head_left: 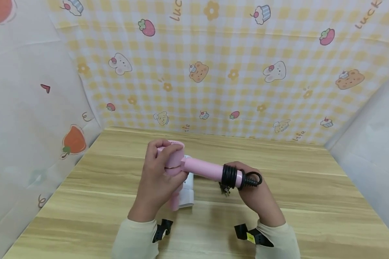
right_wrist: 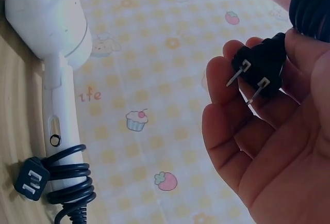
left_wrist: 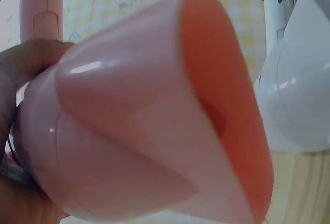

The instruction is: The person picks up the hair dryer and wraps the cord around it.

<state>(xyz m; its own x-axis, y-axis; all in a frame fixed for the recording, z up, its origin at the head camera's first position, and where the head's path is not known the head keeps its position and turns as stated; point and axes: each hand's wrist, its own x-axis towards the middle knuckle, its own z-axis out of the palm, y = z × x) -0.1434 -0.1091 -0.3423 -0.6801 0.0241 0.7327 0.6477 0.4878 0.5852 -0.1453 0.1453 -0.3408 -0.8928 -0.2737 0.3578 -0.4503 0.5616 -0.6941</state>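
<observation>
A pink hair dryer (head_left: 203,169) is held up over the table, its handle pointing right. My left hand (head_left: 157,183) grips its round head, fingers over the vented end and thumb below. In the left wrist view its flared pink nozzle (left_wrist: 129,95) fills the middle. Black cord (head_left: 228,175) is wound round the handle's end. There my right hand (head_left: 256,196) lies partly behind the handle, and the right wrist view shows its curled fingers (right_wrist: 221,136) holding a black two-pin plug (right_wrist: 265,64).
Behind the pink dryer a white hair dryer (head_left: 187,198) lies on the wooden table (head_left: 100,201), partly hidden. Black cord (right_wrist: 69,185) wraps its handle, with a black plug (right_wrist: 32,178) beside it. A checked cloth (head_left: 214,86) hangs at the back; pale cloth walls flank both sides.
</observation>
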